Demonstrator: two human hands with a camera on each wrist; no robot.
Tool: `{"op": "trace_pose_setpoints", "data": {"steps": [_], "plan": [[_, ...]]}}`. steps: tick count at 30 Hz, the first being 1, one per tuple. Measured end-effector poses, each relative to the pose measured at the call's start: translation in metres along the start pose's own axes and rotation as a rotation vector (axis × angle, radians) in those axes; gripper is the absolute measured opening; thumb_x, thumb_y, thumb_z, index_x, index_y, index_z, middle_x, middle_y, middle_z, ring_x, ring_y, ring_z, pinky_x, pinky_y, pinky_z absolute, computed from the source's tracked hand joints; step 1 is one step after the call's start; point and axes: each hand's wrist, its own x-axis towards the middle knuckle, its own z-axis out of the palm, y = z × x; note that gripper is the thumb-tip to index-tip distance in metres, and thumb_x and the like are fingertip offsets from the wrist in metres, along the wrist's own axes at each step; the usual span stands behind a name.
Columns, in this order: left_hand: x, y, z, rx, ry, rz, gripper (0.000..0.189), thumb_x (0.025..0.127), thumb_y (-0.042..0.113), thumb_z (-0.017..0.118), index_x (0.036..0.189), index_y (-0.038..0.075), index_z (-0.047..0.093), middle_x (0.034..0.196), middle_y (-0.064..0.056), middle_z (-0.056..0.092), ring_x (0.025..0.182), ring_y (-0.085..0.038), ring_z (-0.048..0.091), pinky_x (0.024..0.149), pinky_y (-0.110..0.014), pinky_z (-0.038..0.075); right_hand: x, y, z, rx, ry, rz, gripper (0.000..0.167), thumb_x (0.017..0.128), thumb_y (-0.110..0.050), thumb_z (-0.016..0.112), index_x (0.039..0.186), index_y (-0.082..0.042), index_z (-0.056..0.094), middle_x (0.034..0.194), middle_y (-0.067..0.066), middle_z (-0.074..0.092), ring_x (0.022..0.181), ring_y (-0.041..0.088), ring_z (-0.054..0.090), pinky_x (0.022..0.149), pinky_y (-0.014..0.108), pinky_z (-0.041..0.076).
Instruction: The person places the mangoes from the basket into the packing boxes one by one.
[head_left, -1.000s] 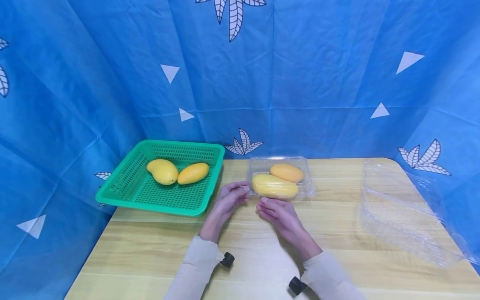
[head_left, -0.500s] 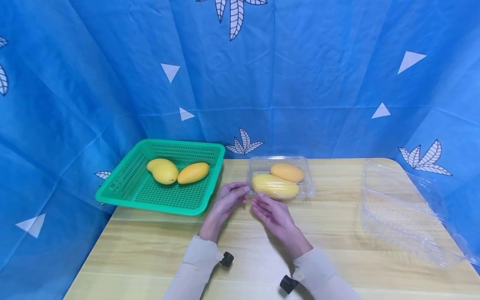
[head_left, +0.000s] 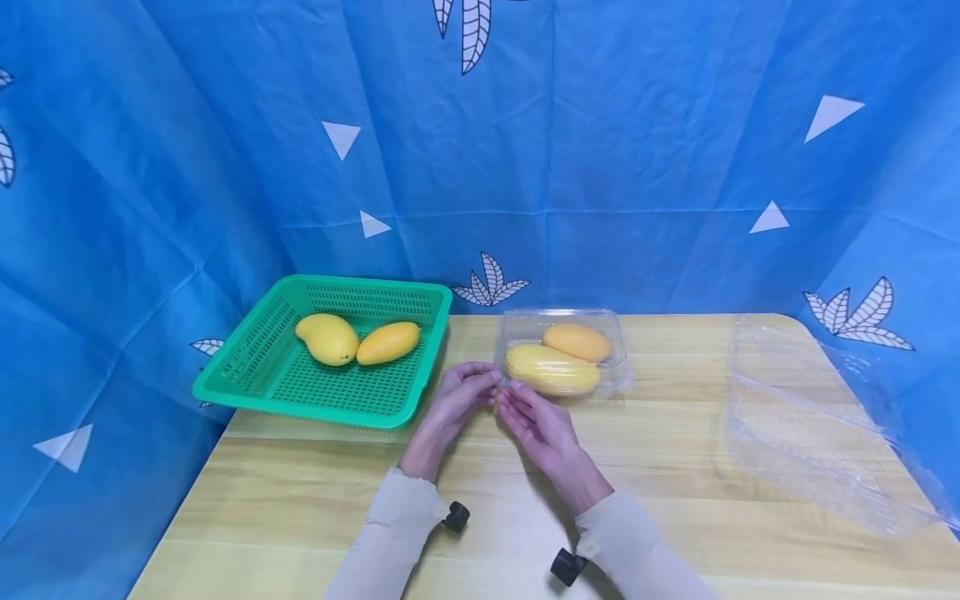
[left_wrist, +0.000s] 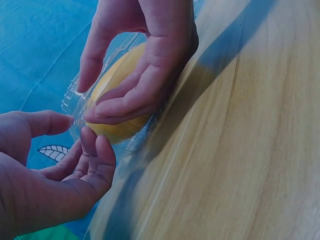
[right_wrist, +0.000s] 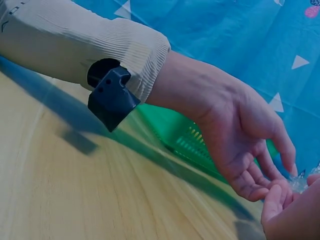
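A lidded clear plastic clamshell box (head_left: 622, 371) stands near the table's back edge. Inside lie a pale yellow mango (head_left: 553, 369) and a smaller orange-yellow mango (head_left: 576, 342). At the box's front left corner, my left hand (head_left: 454, 402) pinches the rim, thumb above and fingers below. My right hand (head_left: 546, 427) is at the same corner, its fingertips close to the left ones. In the left wrist view, the right hand (left_wrist: 160, 55) has its thumb and fingers on either side of the clear edge. The right wrist view shows the left hand (right_wrist: 240, 135) with its fingers curled.
A green basket (head_left: 430, 367) stands left of the box, holding a yellow mango (head_left: 327, 340) and a second mango (head_left: 388, 343). An unfolded clear plastic container (head_left: 787, 442) lies at the table's right side. A blue curtain (head_left: 600, 167) hangs behind the table.
My right hand has slid left along the front of the box to the left hand's corner. The left hand has stayed at that corner, and the mangoes have not moved.
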Motion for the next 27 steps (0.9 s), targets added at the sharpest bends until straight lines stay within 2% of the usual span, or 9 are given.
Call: {"op": "trace_pose_setpoints", "data": {"steps": [8, 16, 22, 27], "plan": [[0.0, 0.0017, 0.0004, 0.011, -0.011, -0.005, 0.029, 0.097, 0.001, 0.065, 0.121, -0.013, 0.06, 0.087, -0.007, 0.067, 0.075, -0.014, 0.062, 0.068, -0.025, 0.054, 0.0016, 0.0001, -0.0005, -0.032, 0.012, -0.021, 0.017, 0.097, -0.005, 0.068, 0.113, 0.002, 0.069, 0.105, 0.016, 0.075, 0.1, 0.024, 0.073, 0.1, 0.036, 0.054], [0.001, 0.0, -0.0012, 0.054, -0.009, -0.004, 0.028, 0.098, 0.006, 0.067, 0.118, -0.012, 0.064, 0.089, -0.008, 0.066, 0.075, -0.015, 0.06, 0.068, -0.025, 0.053, 0.0026, 0.001, -0.0022, -0.073, 0.018, -0.035, 0.024, 0.095, -0.005, 0.071, 0.117, 0.004, 0.067, 0.105, 0.016, 0.075, 0.099, 0.023, 0.073, 0.098, 0.034, 0.055], [0.0009, 0.0, 0.0005, 0.075, 0.028, 0.002, 0.025, 0.096, 0.004, 0.068, 0.115, -0.013, 0.066, 0.088, -0.008, 0.068, 0.073, -0.014, 0.06, 0.067, -0.025, 0.053, 0.0023, 0.0029, -0.0022, -0.054, 0.016, -0.046, 0.015, 0.095, -0.003, 0.071, 0.109, 0.002, 0.071, 0.101, 0.016, 0.075, 0.094, 0.022, 0.074, 0.095, 0.033, 0.056], [0.0026, -0.0012, 0.0013, 0.1, 0.065, 0.021, 0.024, 0.093, 0.004, 0.071, 0.112, -0.011, 0.069, 0.089, -0.01, 0.069, 0.073, -0.015, 0.061, 0.067, -0.027, 0.054, 0.002, 0.0034, -0.0002, -0.055, 0.017, -0.056, 0.014, 0.095, -0.002, 0.07, 0.108, 0.002, 0.071, 0.099, 0.016, 0.076, 0.092, 0.022, 0.075, 0.095, 0.034, 0.057]]}}
